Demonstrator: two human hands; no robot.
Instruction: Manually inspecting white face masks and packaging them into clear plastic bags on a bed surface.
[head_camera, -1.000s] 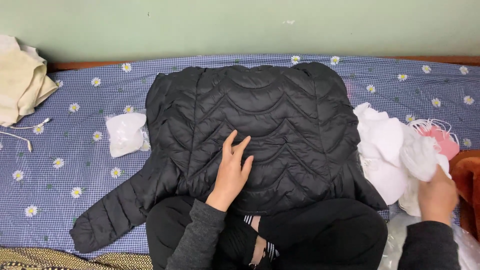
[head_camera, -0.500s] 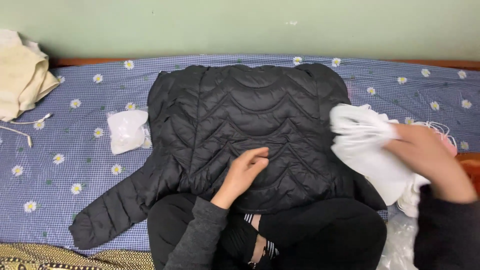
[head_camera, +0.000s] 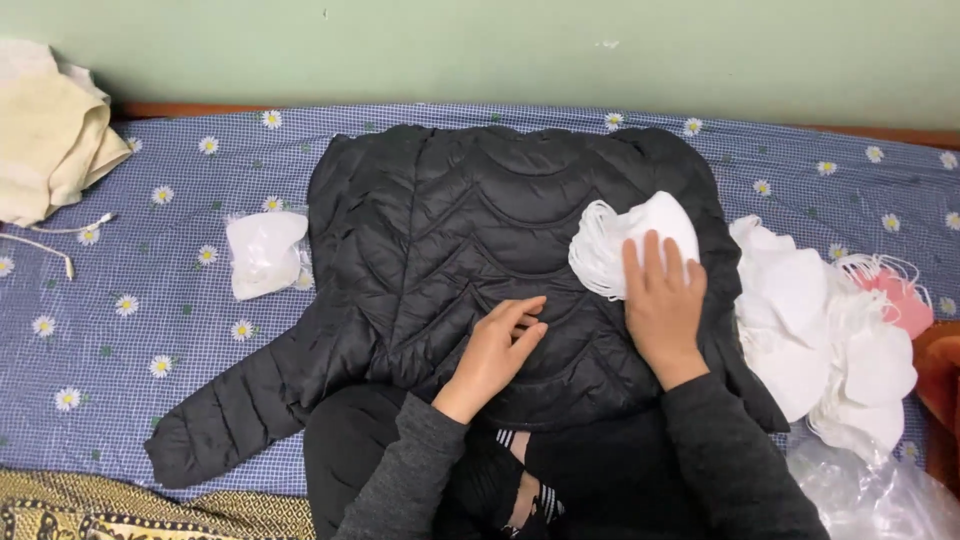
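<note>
A black quilted jacket (head_camera: 450, 250) lies spread on the bed in front of me, one sleeve trailing to the lower left. My right hand (head_camera: 662, 300) presses a stack of white face masks (head_camera: 630, 240) onto the jacket's right side, fingers flat over it. My left hand (head_camera: 495, 350) rests on the jacket's lower middle, fingers loosely curled, holding nothing. A larger pile of white masks (head_camera: 810, 320) lies just right of the jacket.
A blue bedsheet with daisies (head_camera: 130, 330) covers the bed. A small white mask bundle (head_camera: 262, 255) sits left of the jacket. Cream cloth (head_camera: 50, 140) and a white cable (head_camera: 60, 240) lie far left. Pink masks (head_camera: 900, 300) and clear plastic (head_camera: 880, 490) are at right.
My right hand lifted a stack of white masks from the pile on the right and brought it left onto the jacket. My left hand curled its fingers and shifted slightly.
</note>
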